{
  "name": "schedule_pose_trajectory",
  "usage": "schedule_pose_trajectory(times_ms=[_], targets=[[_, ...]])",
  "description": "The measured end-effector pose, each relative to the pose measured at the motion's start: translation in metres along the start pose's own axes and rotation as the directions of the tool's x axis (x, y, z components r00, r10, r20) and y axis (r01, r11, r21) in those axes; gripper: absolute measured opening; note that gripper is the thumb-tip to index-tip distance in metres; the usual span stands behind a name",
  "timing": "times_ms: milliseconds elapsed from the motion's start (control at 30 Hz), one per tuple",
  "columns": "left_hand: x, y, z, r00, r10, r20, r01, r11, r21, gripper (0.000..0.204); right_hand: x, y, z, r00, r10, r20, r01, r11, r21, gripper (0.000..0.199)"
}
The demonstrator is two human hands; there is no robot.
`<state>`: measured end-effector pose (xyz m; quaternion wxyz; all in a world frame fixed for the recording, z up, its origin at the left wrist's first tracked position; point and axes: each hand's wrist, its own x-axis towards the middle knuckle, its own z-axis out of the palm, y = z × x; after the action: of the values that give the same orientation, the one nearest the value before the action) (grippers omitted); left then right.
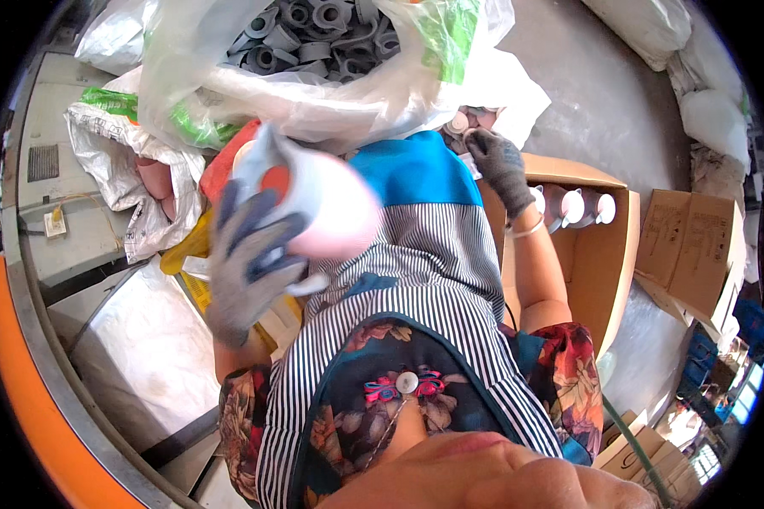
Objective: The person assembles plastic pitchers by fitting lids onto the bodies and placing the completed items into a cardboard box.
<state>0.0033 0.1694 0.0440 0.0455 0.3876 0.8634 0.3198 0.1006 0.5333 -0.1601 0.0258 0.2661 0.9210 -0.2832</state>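
My gloved left hand (250,263) is closed round a pink plastic jug (344,208) with a grey spout top and a red-orange spot near the spout. The jug is tilted over my lap and blurred by motion. At the mouth of a white bag, my gloved right hand (502,165) has its fingers bent among small pinkish round pieces (471,123). Whatever its fingertips hold is too small to make out. Just beyond that wrist, pale pink jugs (572,206) stand in a row inside an open cardboard box (611,280).
A large clear plastic bag (255,97) of grey spout-shaped parts (314,34) stands in front. On the left, a white sack (110,161) holds pink pieces (154,180). Another cardboard box (683,254) is at the far right. An orange edge (25,390) curves along the left.
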Motion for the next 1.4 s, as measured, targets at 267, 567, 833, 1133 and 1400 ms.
schedule_pose_trajectory(times_ms=[267, 567, 833, 1133, 1400], targets=[[0.029, 0.002, -0.01, 0.877, 0.213, 0.431, -0.267, 0.961, 0.069, 0.038, 0.121, 0.083, 0.129, 0.946, 0.037, 0.322, 0.05, 0.964, -0.26, 0.055], [-0.001, 0.005, 0.063, 0.989, -0.129, -0.073, 0.145, 0.942, 0.302, 0.083, 0.157, 0.089, 0.217, 0.986, -0.148, 0.074, 0.16, 0.968, -0.196, 0.074], [-0.003, 0.008, 0.084, 0.767, -0.573, -0.289, 0.296, 0.715, -0.633, 0.057, 0.021, 0.074, 0.046, 0.996, 0.068, 0.065, -0.094, 0.686, 0.721, 0.084], [0.007, -0.011, 0.059, 0.961, -0.057, -0.269, -0.047, 0.93, -0.363, 0.044, -0.065, -0.097, -0.081, 0.684, -0.321, -0.656, 0.671, 0.631, 0.391, 0.095], [-0.028, -0.017, 0.032, 0.939, 0.033, -0.342, -0.092, 0.983, -0.158, 0.043, -0.102, -0.212, -0.081, 0.568, -0.729, -0.382, 0.714, 0.668, -0.211, 0.073]])
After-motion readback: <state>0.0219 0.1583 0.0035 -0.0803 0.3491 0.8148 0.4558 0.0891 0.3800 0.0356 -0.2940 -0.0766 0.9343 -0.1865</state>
